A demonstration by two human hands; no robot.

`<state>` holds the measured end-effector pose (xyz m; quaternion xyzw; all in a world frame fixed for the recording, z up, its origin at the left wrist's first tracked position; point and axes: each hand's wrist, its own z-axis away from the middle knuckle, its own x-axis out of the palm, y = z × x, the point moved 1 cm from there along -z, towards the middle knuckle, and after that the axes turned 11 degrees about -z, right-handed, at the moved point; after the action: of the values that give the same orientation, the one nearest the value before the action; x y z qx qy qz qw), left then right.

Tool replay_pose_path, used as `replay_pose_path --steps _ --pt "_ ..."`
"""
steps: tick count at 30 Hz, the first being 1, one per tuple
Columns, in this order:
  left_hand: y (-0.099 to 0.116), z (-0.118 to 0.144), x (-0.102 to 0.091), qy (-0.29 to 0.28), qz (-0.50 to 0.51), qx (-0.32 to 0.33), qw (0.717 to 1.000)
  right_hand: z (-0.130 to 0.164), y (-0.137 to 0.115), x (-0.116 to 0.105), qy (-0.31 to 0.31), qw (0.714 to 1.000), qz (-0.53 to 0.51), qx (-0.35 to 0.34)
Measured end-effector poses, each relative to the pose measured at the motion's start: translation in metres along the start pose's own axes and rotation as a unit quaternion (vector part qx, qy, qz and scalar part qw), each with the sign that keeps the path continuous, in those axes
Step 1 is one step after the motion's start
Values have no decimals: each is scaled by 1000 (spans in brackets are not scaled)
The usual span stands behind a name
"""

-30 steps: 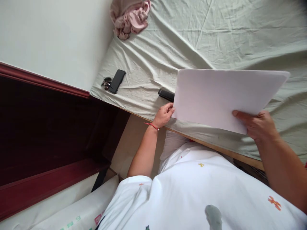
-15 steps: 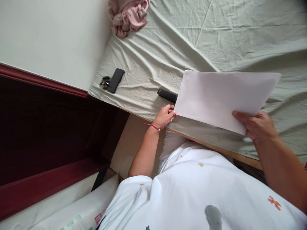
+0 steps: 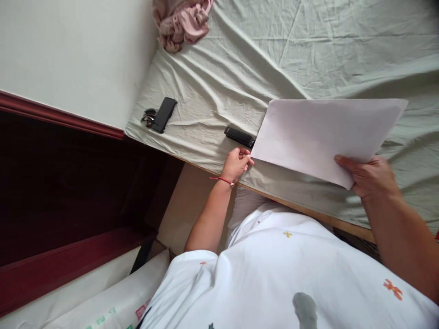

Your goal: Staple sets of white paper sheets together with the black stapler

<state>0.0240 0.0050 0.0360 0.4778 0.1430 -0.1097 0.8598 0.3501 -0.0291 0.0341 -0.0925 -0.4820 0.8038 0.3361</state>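
I hold a large white sheet of paper (image 3: 322, 135) over the near edge of a bed covered in a pale green sheet (image 3: 240, 64). My left hand (image 3: 236, 164), with a red string on its wrist, pinches the paper's near left corner. My right hand (image 3: 371, 177) grips the near right corner, thumb on top. The paper tilts a little above the bedsheet and hides the part of the bed beneath it.
A flat black device (image 3: 239, 136) lies on the sheet just beyond my left hand. A black phone (image 3: 165, 114) with keys (image 3: 147, 118) sits near the bed's left corner. A pink cloth (image 3: 181, 20) is bunched by the white wall. Dark red-brown wooden furniture (image 3: 68, 183) stands at left.
The paper's left edge has shifted a little to the right, uncovering more of the black device. Both hands have kept their hold on the corners.
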Motion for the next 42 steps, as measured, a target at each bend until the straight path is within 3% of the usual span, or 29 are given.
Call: replay_pose_path --steps 8,17,27,31,35,38,42 --pt "-6 -5 2 47 -16 7 999 4 -2 8 -16 1000 2 -22" --pt "-11 -22 0 75 -105 -2 992 1 3 10 -30 999 6 -38" --pt "-7 -23 1 95 -88 -10 992 11 2 19 -1 1000 -16 -14" --pt "-12 -18 -2 180 -155 58 970 9 8 18 0 999 -32 -21" --pt "-16 -10 -6 271 -256 224 900 8 15 17 -10 999 -40 -23" --pt "-20 -8 -6 241 -317 332 855 9 18 17 -12 999 -42 -22" --pt "-21 -7 -8 185 -357 335 852 10 18 17 0 999 -31 -22"
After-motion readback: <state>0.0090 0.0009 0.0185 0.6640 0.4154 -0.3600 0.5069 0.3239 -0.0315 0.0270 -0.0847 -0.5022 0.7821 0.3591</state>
